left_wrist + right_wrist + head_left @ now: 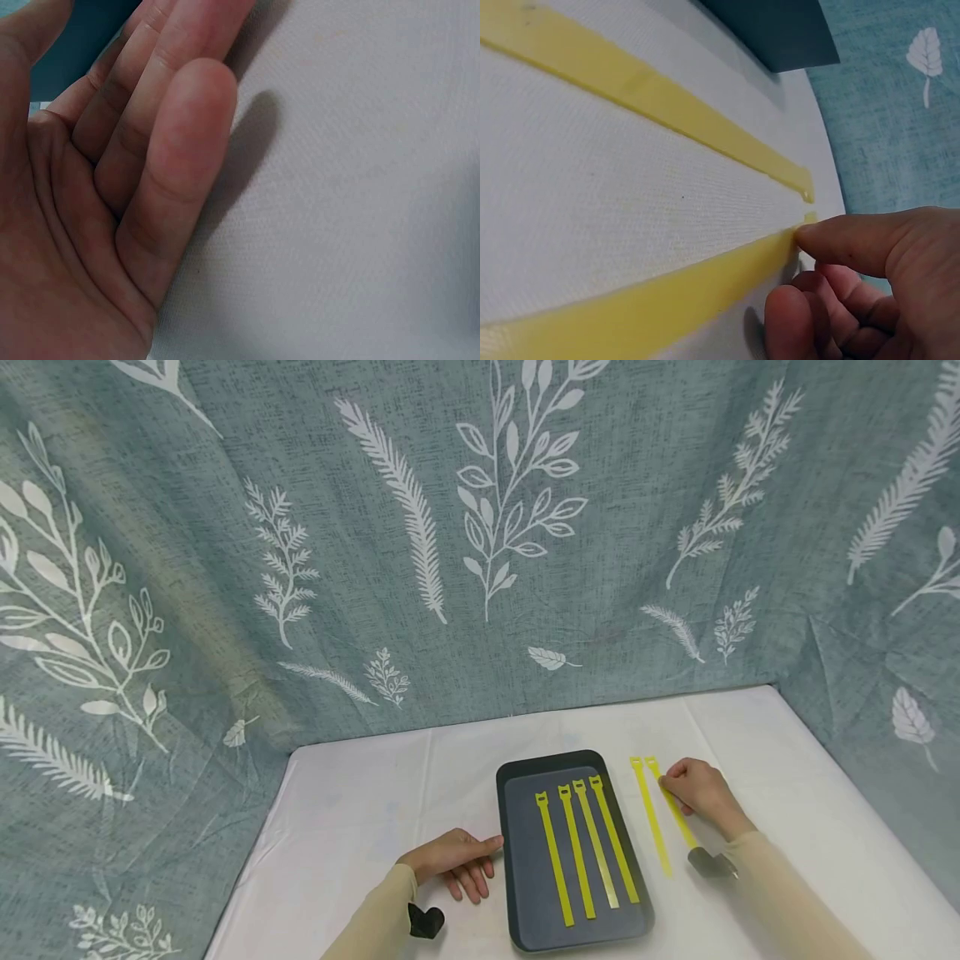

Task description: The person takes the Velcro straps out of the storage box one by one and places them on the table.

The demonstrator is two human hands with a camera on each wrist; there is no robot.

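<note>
Several yellow cable ties (557, 860), flat strips with slotted heads, lie lengthwise inside a dark grey rectangular tray (510, 893). Right of the tray, two more lie on the white cloth. My right hand (701, 793) pinches the outer cable tie (667, 307) just below its head; the thumb (847, 236) shows on its edge, while the index fingertip is hidden in the right wrist view. The inner cable tie (651, 818) lies untouched alongside. At the tray's left side, my left hand (453, 858) has its thumb against the rim, with the other fingers relaxed, holding nothing.
A white cloth (360, 827) covers the table. Blue-grey curtain fabric (420, 635) with white leaf prints hangs behind the table and on both sides. Black wrist bands carry small dark devices (426, 922) beside both sleeves.
</note>
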